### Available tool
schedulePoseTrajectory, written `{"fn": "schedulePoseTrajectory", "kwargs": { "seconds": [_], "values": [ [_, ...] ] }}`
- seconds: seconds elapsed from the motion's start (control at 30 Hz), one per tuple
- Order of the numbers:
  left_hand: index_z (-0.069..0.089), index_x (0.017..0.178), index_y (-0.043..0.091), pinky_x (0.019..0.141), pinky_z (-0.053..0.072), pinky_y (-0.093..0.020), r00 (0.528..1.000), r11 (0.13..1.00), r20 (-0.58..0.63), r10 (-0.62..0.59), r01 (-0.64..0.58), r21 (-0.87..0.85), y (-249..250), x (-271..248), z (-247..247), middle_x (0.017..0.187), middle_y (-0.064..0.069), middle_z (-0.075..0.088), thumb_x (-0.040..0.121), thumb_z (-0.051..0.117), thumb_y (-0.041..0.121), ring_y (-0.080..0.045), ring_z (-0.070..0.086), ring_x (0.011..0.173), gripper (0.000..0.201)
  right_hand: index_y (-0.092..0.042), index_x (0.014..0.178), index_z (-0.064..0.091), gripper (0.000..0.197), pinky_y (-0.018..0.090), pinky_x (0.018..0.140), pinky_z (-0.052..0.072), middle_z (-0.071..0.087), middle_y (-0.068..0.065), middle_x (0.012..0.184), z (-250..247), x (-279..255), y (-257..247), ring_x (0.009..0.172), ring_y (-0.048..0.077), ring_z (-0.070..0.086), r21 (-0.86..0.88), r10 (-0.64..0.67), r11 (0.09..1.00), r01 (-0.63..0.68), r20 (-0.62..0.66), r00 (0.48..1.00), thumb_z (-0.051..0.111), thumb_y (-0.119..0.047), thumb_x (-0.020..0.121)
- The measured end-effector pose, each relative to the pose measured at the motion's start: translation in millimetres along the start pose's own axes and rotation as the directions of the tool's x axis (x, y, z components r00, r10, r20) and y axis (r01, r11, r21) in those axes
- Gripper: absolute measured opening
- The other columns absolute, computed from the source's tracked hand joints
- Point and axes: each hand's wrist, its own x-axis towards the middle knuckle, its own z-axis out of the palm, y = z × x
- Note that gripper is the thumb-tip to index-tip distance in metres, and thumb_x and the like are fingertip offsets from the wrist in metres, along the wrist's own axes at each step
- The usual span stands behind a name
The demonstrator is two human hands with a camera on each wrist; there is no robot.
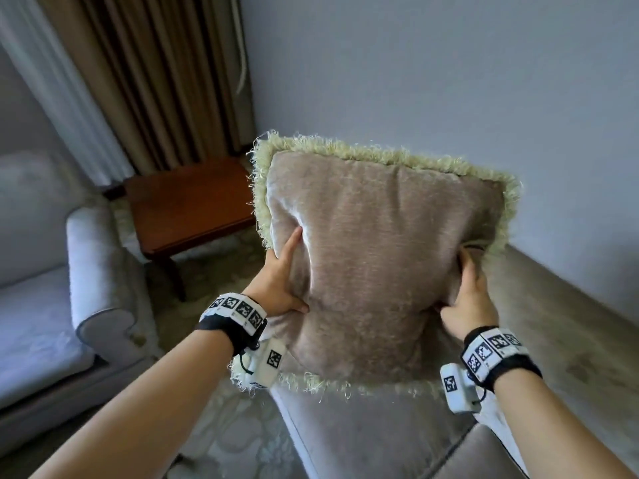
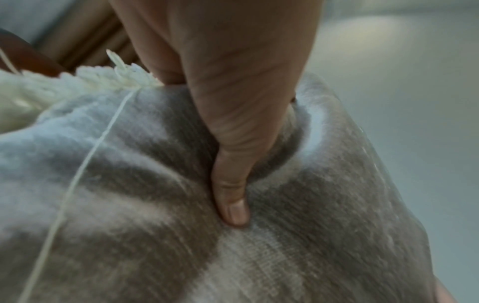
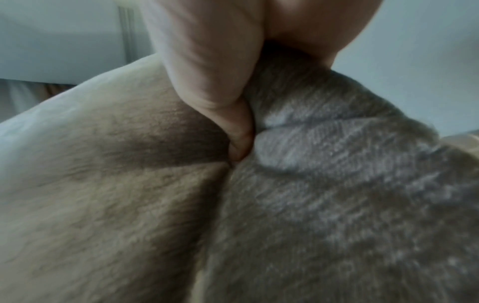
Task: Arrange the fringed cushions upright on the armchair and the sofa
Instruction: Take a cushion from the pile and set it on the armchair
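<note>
Upright, the cushion (image 1: 377,257) was gripped by left hand (image 1: 281,281) and right hand (image 1: 468,302); apparently above the sofa (image 1: 363,433).

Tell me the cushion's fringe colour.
Pale yellow-green fringe, clearest in the head view.

You're holding a taupe cushion (image 1: 377,257) showing pale yellow-green fringe. Armchair (image 1: 52,278) reading off-white. Side desk (image 1: 186,202) showing reddish-brown wood. Curtain (image 1: 155,74) hanging in brown. Your wristbands (image 1: 238,311) showing black-and-white square markers.
</note>
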Motion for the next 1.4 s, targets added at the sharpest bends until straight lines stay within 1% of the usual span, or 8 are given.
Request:
{"fn": "schedulePoseTrajectory", "kwargs": {
  "seconds": [0.1, 0.3, 0.47, 0.57, 0.73, 0.97, 1.2, 1.4],
  "values": [
    [-0.015, 0.141, 0.058, 0.111, 0.032, -0.045, 0.99, 0.995, -0.11, -0.091, 0.087, -0.041, -39.8, -8.7, -39.5, 0.148, -0.021, 0.019, 0.039, 0.098, 0.029, -0.041, 0.029, 0.139, 0.155, -0.047, 0.146, 0.003, 0.112, 0.047, 0.083, 0.05, 0.031, 0.016, 0.144, 36.8, 37.6, -57.0, 0.105, 0.045, 0.057, -0.001, -0.126, 0.992, 0.126, 0.084, 0.989, 0.068, -0.002, 0.066],
    [-0.013, 0.146, 0.049, 0.117, 0.022, -0.041, 0.913, 0.977, -0.349, -0.211, 0.201, -0.065, -148.1, -41.4, -139.3, 0.155, -0.023, 0.011, 0.037, 0.098, 0.03, -0.033, 0.013, 0.145, 0.157, -0.045, 0.148, 0.0, 0.113, 0.044, 0.084, 0.049, 0.03, 0.017, 0.146, 138.3, 87.0, -205.9, 0.111, 0.043, 0.055, 0.055, -0.388, 0.92, 0.388, 0.25, 0.887, 0.072, -0.008, 0.069],
    [-0.012, 0.147, 0.047, 0.116, 0.025, -0.046, 0.834, 0.952, -0.461, -0.303, 0.288, -0.104, -234.7, -60.4, -212.3, 0.153, -0.022, 0.017, 0.034, 0.097, 0.03, -0.03, 0.014, 0.145, 0.158, -0.048, 0.146, 0.003, 0.116, 0.047, 0.099, 0.044, 0.026, 0.013, 0.152, 224.6, 98.9, -320.5, 0.123, 0.042, 0.049, 0.173, -0.534, 0.845, 0.505, 0.29, 0.794, 0.076, -0.01, 0.064],
    [-0.009, 0.151, 0.038, 0.109, 0.023, -0.032, 0.793, 0.93, -0.488, -0.364, 0.342, -0.138, -275.6, -67.0, -256.3, 0.151, -0.02, 0.019, 0.041, 0.097, 0.021, -0.027, 0.016, 0.142, 0.153, -0.05, 0.145, 0.005, 0.114, 0.046, 0.098, 0.045, 0.027, 0.01, 0.15, 261.5, 104.7, -387.1, 0.12, 0.041, 0.052, 0.18, -0.561, 0.827, 0.533, 0.328, 0.76, 0.076, -0.01, 0.065],
    [-0.013, 0.145, 0.052, 0.105, 0.035, -0.044, 0.734, 0.896, -0.522, -0.434, 0.411, -0.168, -343.5, -66.0, -318.4, 0.146, -0.023, 0.021, 0.041, 0.097, 0.024, -0.039, 0.027, 0.137, 0.153, -0.053, 0.144, 0.004, 0.115, 0.048, 0.097, 0.047, 0.029, 0.009, 0.148, 319.8, 119.7, -481.1, 0.118, 0.042, 0.052, 0.198, -0.624, 0.779, 0.595, 0.343, 0.702, 0.077, -0.012, 0.066],
    [-0.017, 0.139, 0.059, 0.107, 0.035, -0.044, 0.656, 0.859, -0.567, -0.498, 0.464, -0.219, -429.0, -44.9, -381.2, 0.143, -0.025, 0.022, 0.041, 0.097, 0.026, -0.043, 0.031, 0.135, 0.154, -0.054, 0.144, 0.003, 0.115, 0.05, 0.092, 0.049, 0.029, 0.01, 0.148, 410.6, 154.4, -590.5, 0.116, 0.043, 0.054, 0.201, -0.667, 0.731, 0.653, 0.415, 0.619, 0.077, -0.016, 0.066],
    [-0.013, 0.144, 0.053, 0.114, 0.028, -0.04, 0.483, 0.789, -0.672, -0.561, 0.558, -0.258, -506.9, -37.0, -443.2, 0.156, -0.019, 0.002, 0.039, 0.096, 0.028, -0.033, 0.017, 0.145, 0.153, -0.055, 0.145, 0.001, 0.115, 0.048, 0.087, 0.051, 0.023, 0.007, 0.154, 519.6, 187.1, -725.9, 0.118, 0.043, 0.053, 0.285, -0.747, 0.619, 0.732, 0.5, 0.438, 0.077, -0.017, 0.067],
    [-0.008, 0.151, 0.039, 0.115, 0.01, -0.027, 0.326, 0.743, -0.757, -0.567, 0.598, -0.299, -553.8, -82.6, -502.3, 0.159, -0.015, -0.007, 0.038, 0.097, 0.036, -0.021, -0.004, 0.147, 0.154, -0.056, 0.144, -0.001, 0.118, 0.049, 0.099, 0.045, 0.019, 0.008, 0.157, 596.3, 156.9, -846.7, 0.13, 0.041, 0.043, 0.391, -0.792, 0.517, 0.761, 0.555, 0.254, 0.079, -0.016, 0.067]
  ]
}}
